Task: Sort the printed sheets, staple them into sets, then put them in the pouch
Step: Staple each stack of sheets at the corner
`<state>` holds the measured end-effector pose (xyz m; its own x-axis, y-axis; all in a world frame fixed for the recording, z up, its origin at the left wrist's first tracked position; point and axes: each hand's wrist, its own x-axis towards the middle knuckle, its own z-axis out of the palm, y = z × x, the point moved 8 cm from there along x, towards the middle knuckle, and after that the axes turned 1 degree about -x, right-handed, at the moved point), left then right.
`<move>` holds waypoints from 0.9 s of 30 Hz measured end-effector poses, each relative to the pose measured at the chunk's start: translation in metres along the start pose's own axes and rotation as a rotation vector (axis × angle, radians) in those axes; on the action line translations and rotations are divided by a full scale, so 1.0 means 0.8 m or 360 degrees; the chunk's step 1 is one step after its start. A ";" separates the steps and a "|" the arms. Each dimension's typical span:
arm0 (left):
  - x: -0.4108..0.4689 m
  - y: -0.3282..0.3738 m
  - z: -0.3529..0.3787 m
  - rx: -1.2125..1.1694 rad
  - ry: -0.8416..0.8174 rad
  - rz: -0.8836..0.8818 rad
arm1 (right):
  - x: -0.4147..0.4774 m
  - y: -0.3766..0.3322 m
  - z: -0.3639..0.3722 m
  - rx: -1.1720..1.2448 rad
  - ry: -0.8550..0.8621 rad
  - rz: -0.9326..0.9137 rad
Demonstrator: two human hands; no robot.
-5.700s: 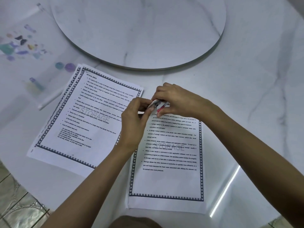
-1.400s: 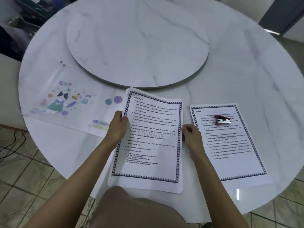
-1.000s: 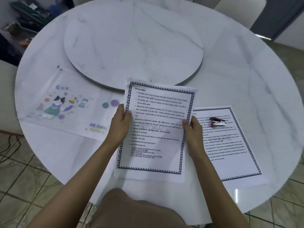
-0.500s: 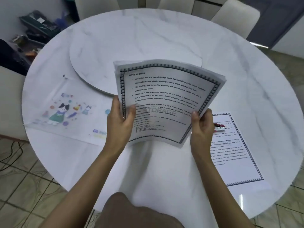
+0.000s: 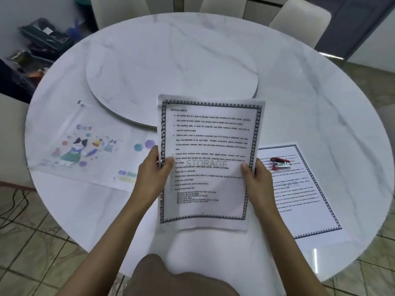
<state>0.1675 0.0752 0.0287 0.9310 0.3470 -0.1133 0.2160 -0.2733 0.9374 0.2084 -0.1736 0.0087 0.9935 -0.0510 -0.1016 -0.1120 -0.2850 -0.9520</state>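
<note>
A big round table (image 5: 299, 99) with a white stone top and thin grey lines fills most of the view. In its middle lies a round disc (image 5: 171, 73) of the same white stone. Behind the table stand pale chairs: a far-left chair (image 5: 119, 9), a middle chair (image 5: 222, 5) and a far-right chair (image 5: 299, 20). A side chair (image 5: 10, 135) shows at the left edge. The floor (image 5: 32, 248) has beige tiles with dark wavy lines. A thin black cable (image 5: 20, 196) lies on it. By the white wall (image 5: 21, 9) at the far left sits a heap of dark stuff (image 5: 44, 39). A dark grey panel (image 5: 363, 22) stands at the top right. A bright strip of light (image 5: 314, 260) shines on the table's near right side.
</note>
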 end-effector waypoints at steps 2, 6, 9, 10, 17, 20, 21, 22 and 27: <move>0.003 -0.015 0.003 -0.0032 -0.0028 -0.0088 | -0.004 0.026 0.005 -0.0112 -0.0093 0.0124; 0.022 -0.042 0.008 -0.0044 -0.0021 -0.0213 | -0.017 0.066 0.014 -0.0260 -0.0222 0.0295; 0.043 -0.057 0.007 0.0054 0.0052 -0.0262 | -0.027 0.083 0.019 -0.0350 -0.0282 0.0342; 0.050 -0.059 0.005 0.0081 0.0072 -0.0273 | -0.030 0.088 0.020 -0.0401 -0.0292 0.0332; 0.078 -0.068 0.003 0.0068 0.0107 -0.0274 | -0.031 0.106 0.021 -0.0509 -0.0276 0.0324; 0.078 -0.074 0.004 0.0064 0.0166 -0.0300 | -0.026 0.108 0.022 -0.0577 -0.0345 0.0310; 0.077 -0.077 0.004 0.0072 0.0178 -0.0304 | -0.022 0.106 0.018 -0.0575 -0.0337 0.0309; 0.076 -0.080 0.004 0.0080 0.0184 -0.0304 | -0.017 0.103 0.012 -0.0586 -0.0310 0.0297; 0.069 -0.092 0.010 0.0060 0.0185 -0.0279 | 0.038 0.074 -0.041 -0.0892 -0.0241 -0.0056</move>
<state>0.2052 0.1072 -0.0491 0.8385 0.4927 -0.2326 0.3844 -0.2325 0.8934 0.2312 -0.2234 -0.0413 0.9839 0.0933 -0.1521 -0.0312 -0.7494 -0.6614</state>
